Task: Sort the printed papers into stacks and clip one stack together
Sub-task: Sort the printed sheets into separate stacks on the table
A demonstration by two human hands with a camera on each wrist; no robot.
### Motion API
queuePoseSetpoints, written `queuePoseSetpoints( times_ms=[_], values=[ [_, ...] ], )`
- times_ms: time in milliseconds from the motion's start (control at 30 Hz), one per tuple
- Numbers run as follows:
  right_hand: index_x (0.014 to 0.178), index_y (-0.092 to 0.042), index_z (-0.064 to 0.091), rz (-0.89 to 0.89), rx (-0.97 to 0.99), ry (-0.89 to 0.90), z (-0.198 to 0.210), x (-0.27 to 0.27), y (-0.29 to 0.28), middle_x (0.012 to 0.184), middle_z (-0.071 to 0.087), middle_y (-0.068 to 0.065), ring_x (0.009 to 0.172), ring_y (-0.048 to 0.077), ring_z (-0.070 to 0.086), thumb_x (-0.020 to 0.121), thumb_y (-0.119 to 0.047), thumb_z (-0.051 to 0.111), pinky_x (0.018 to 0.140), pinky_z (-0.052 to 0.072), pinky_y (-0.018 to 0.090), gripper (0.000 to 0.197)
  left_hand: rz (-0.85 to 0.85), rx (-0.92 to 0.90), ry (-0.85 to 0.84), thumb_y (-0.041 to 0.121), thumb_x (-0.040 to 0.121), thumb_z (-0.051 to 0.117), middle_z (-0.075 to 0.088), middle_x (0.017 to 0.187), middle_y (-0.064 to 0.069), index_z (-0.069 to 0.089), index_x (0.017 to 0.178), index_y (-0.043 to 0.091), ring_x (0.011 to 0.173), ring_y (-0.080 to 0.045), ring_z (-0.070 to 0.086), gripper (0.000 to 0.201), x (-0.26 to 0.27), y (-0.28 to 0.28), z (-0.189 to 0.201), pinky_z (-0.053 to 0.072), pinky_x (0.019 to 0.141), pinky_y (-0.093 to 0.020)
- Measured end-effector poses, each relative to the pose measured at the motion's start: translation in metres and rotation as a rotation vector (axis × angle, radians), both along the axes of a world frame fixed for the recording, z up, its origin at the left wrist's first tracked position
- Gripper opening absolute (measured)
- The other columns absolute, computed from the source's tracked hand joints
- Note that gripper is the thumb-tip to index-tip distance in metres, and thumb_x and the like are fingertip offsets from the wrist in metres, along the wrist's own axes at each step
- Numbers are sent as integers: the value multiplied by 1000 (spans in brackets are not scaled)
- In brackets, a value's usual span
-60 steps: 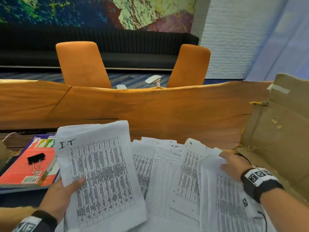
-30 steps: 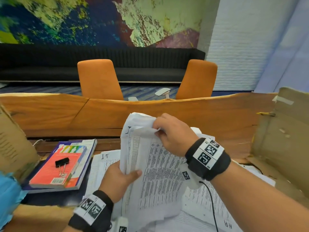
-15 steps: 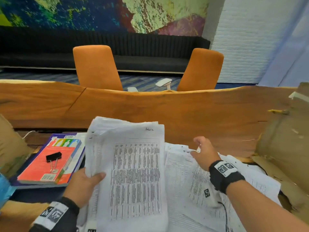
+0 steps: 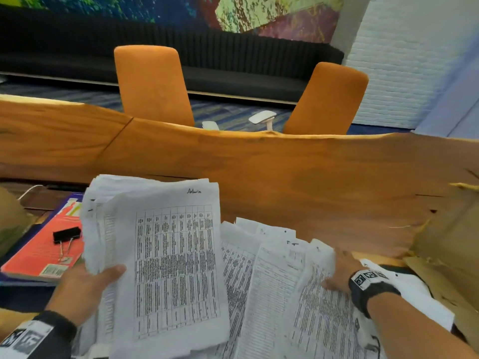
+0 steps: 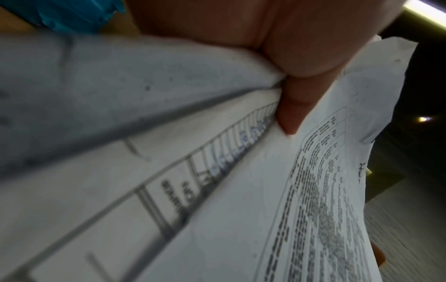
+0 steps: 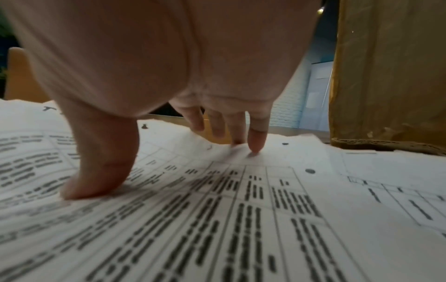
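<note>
My left hand [image 4: 88, 283] grips a thick stack of printed papers [image 4: 166, 257] by its left edge, thumb on top; the top sheet carries a table and a handwritten word at its upper right. The left wrist view shows the thumb [image 5: 293, 112] pinching the held papers [image 5: 241, 219]. To the right, loose printed sheets [image 4: 272, 281] lie fanned on the wooden table [image 4: 285, 177]. My right hand [image 4: 339, 270] rests on them with straight fingers [image 6: 257, 139] and thumb touching the loose sheets [image 6: 217, 219]. A black binder clip [image 4: 66, 235] lies on a red book [image 4: 44, 255] at the left.
A brown cardboard box [image 4: 451, 250] stands at the right, with the same box's wall [image 6: 386, 76] close beside my right hand. More cardboard [image 4: 10, 218] sits at the far left. Two orange chairs [image 4: 153, 84] stand beyond the table's far edge.
The right hand left the held stack, moved right and came down onto the loose sheets. The left hand kept its grip on the stack, which has grown.
</note>
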State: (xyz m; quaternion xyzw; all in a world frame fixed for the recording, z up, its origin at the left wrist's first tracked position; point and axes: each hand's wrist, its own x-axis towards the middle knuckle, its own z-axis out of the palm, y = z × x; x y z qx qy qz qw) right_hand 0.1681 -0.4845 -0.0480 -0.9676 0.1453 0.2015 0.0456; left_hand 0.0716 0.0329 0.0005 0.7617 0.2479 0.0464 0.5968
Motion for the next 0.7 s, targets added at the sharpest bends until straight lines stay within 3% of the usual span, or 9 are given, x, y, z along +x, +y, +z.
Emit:
queuePoseSetpoints(
  times_ms=[100, 200, 233, 300, 367, 433, 500, 633, 700],
  values=[
    [153, -19, 21, 55, -57, 19, 3, -4, 1, 150, 36, 5, 132, 27, 46, 67, -58, 79, 107, 42, 42, 111, -2, -25, -11, 4, 84, 69, 70, 91, -4, 67, 107, 11, 93, -31, 66, 24, 3, -3, 2, 46, 94, -48],
    [152, -22, 24, 92, -63, -18, 8, -9, 4, 161, 20, 5, 145, 29, 28, 68, -53, 79, 116, 27, 46, 105, 7, -32, -24, 3, 83, 70, 71, 99, -8, 66, 113, 6, 99, -32, 66, 31, 2, -4, 0, 44, 99, -55],
    [147, -21, 32, 107, -66, -26, 12, -12, 7, 160, 23, 5, 145, 28, 28, 71, -48, 77, 117, 26, 45, 93, 13, -36, -29, 3, 83, 70, 71, 100, -9, 66, 113, 5, 100, -33, 66, 31, 1, -4, -1, 44, 99, -55],
    [117, -22, 51, 128, -51, -100, 23, -17, 12, 131, 52, 4, 126, 26, 48, 80, -30, 66, 107, 37, 39, 41, 29, -36, -35, 2, 83, 70, 70, 98, -10, 65, 113, 3, 100, -34, 66, 31, -2, -3, 0, 45, 98, -54],
    [88, -24, 49, 121, 11, -119, 38, -24, 18, 91, 59, -4, 92, 21, 58, 84, -19, 55, 83, 45, 31, 9, 46, -54, -32, 3, 84, 68, 69, 91, -6, 64, 115, 2, 93, -31, 66, 31, -6, -2, 5, 47, 92, -48],
    [77, -22, 48, 115, 142, -97, 52, -30, 26, 75, 56, -5, 69, 16, 54, 84, -16, 56, 60, 43, 26, 13, 68, -71, -34, 4, 86, 66, 67, 87, -2, 64, 114, 2, 84, -27, 64, 28, -11, 1, 11, 48, 85, -44],
    [76, -16, 53, 136, 253, -108, 64, -33, 39, 72, 55, -1, 61, 16, 51, 85, -16, 60, 52, 39, 24, 12, 70, -68, -34, 5, 87, 66, 66, 88, -1, 65, 113, 5, 83, -24, 64, 26, -15, 5, 15, 48, 84, -43],
    [84, -13, 56, 117, 336, -146, 50, -32, 76, 78, 61, 6, 63, 19, 54, 81, -16, 60, 55, 42, 27, 6, 99, -95, -26, 10, 86, 67, 70, 93, 0, 66, 110, 13, 95, -30, 67, 24, -26, 9, 15, 48, 93, -52],
    [98, -21, 53, 77, 366, -75, 32, -34, 91, 92, 63, 3, 73, 21, 60, 76, -19, 63, 64, 49, 30, 24, 114, -98, -14, 11, 86, 67, 71, 99, -6, 65, 114, 8, 96, -32, 67, 27, -31, 9, 17, 47, 94, -55]
  ],
)
